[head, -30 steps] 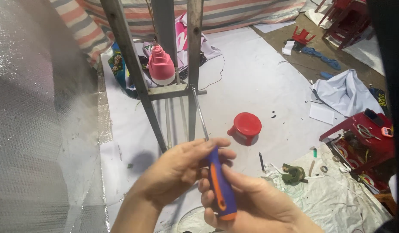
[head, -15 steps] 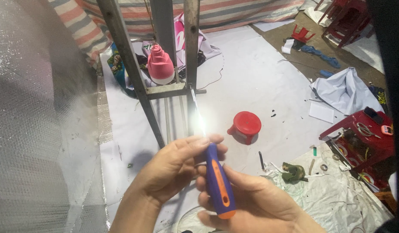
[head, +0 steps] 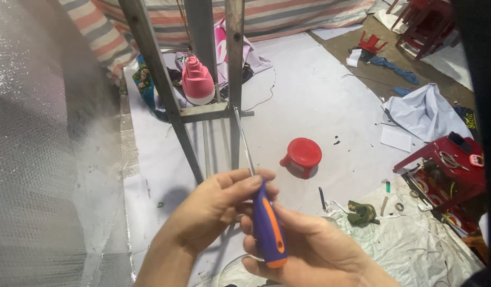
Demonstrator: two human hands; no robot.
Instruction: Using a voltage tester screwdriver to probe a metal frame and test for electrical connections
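— Purple-and-orange screwdriver [head: 267,223], where is it?
— Gripped in both hands: left hand [head: 216,210] pinches the handle top, right hand [head: 309,250] wraps it lower. Its tip meets the metal frame [head: 211,111].
— Which step?
— Driving a screw, I'd judge; next calls for steady pressure and twisting.

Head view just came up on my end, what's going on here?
A person holds a screwdriver with a purple and orange handle in both hands: the right hand cups the handle from below, and the left hand pinches its top with the fingers. The thin shaft runs up to a joint on a grey metal frame, where a crossbar meets an upright. A red round stool lies on the white floor sheet nearby.
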